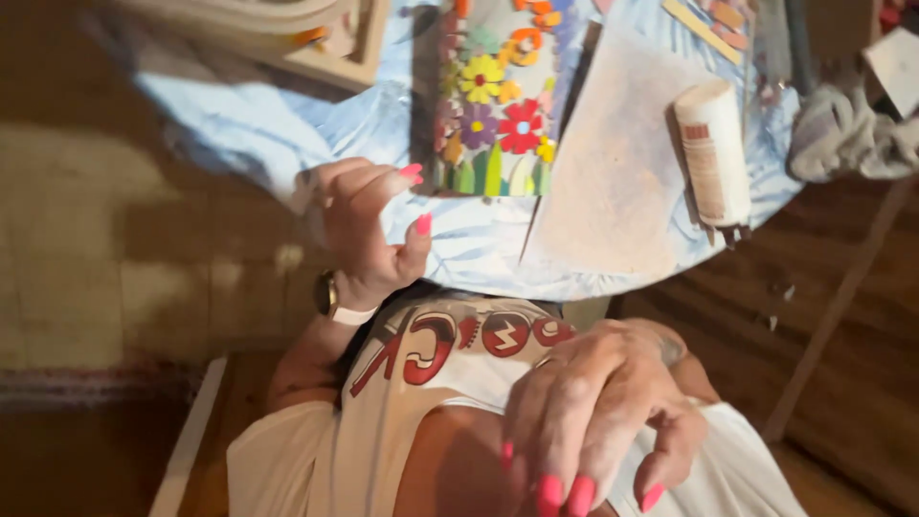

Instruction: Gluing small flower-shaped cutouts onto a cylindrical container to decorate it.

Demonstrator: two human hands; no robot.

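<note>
- Left hand (369,230): raised at the near edge of the table (479,254), fingers loosely curled, thumb up, pink nails showing; holding nothing.
- Fingertips of left hand close to the lower left corner of the mosaic panel (498,96); contact not clear, looks just apart.
- Watch (327,295) on the left wrist, pale strap.
- Right hand (593,421): low in view, well off the table, resting over the lap on the white shirt (450,364); fingers spread and drooping, relaxed open, gripping nothing. Ring (543,362) on one finger.
- Mosaic panel: flat on the table, upper centre of view, covered with coloured flower tiles (yellow, red, purple, orange) with green leaf shapes along its near edge.
- Table: covered in a light blue cloth with a pale leaf pattern, rounded near edge.
- Just right of the panel: a plain beige board (622,163), lying flat, tilted at an angle, touching or overlapping the panel's right edge.
- Right of the board: white tube (713,153) lying on its side, nozzle end toward the table edge.
- Far right: crumpled grey rag (847,134) at the table rim.
- Top left: pale wooden frame (325,43), partly out of view.
- Top right: small loose tile strips (718,24), blurred.
- Shirt: white with red graphic print, lower centre.
- Wooden floor (842,316) around the table; picture is motion-blurred overall.
</note>
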